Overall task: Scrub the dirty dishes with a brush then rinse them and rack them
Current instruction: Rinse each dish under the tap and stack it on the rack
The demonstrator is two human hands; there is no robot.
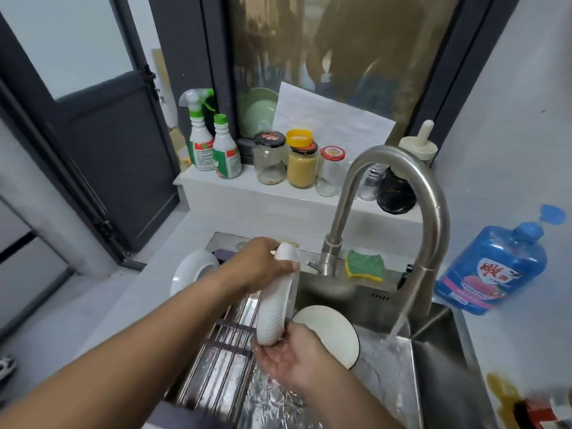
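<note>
A white plate (274, 308) stands on edge over the metal rack (223, 357) at the sink's left. My left hand (263, 264) grips its top rim. Below it, my right hand (288, 357) cups its bottom edge with wet, curled fingers. Another white plate (193, 269) stands upright on the rack further left. A third white plate (331, 332) leans inside the steel sink (439, 366). Water runs from the tap (399, 323) into the basin. No brush is in view.
A green and yellow sponge (365, 264) lies behind the tap. A blue detergent bottle (492, 267) stands on the right counter. Jars (301, 164) and spray bottles (201, 134) line the windowsill. A brown stain (507, 397) marks the counter's near right.
</note>
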